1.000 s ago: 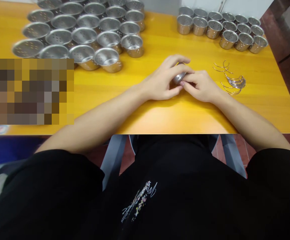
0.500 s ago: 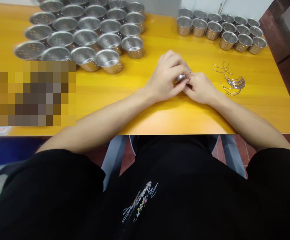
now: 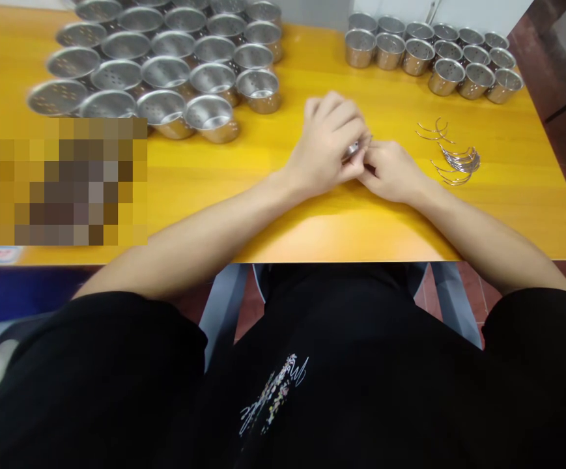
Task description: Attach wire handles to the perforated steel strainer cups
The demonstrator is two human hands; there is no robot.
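Note:
My left hand (image 3: pixel 329 143) is closed around a shiny metal cup (image 3: pixel 351 151), of which only a bit of rim shows between thumb and fingers. Against its fingertips, my right hand (image 3: pixel 390 170) is closed too, fingers curled and pinched at the cup's right side. Whatever sits in the right fingers is hidden. Right of that hand lies a small pile of curved wire handles (image 3: pixel 461 161) on the yellow table (image 3: pixel 273 228).
Many perforated metal cups (image 3: pixel 212 117) stand in rows at the back left. A smaller group of cups with wires across them (image 3: pixel 446 77) stands at the back right. A blurred-out patch (image 3: pixel 68 189) covers the left side. A label (image 3: pixel 0 255) is near the front edge.
My left hand has turned slightly, its fingers lifting and shifting over the cup, so less of the metal rim shows. My right hand has stayed nearly in place.

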